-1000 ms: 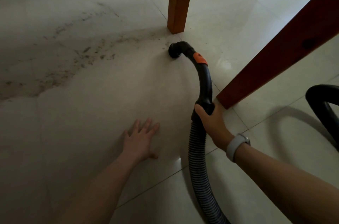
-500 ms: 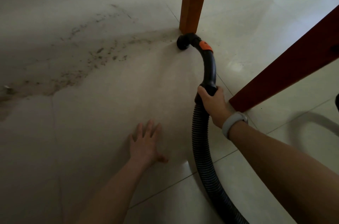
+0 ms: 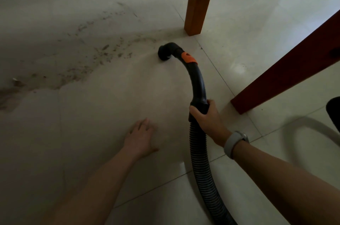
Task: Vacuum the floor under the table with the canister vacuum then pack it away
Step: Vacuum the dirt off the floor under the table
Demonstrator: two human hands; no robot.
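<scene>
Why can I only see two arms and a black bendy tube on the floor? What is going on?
The camera sits on a person's head and looks down, so you see only their arms. The right hand grips the black vacuum handle where it joins the ribbed hose. The handle's open end is down at the tiled floor, sucking up dirt. The left hand rests flat on the floor with its fingers spread. The brown specks to the left are dirt not yet cleaned. The two wooden posts are probably table legs. There is a pale band on the right wrist.
</scene>
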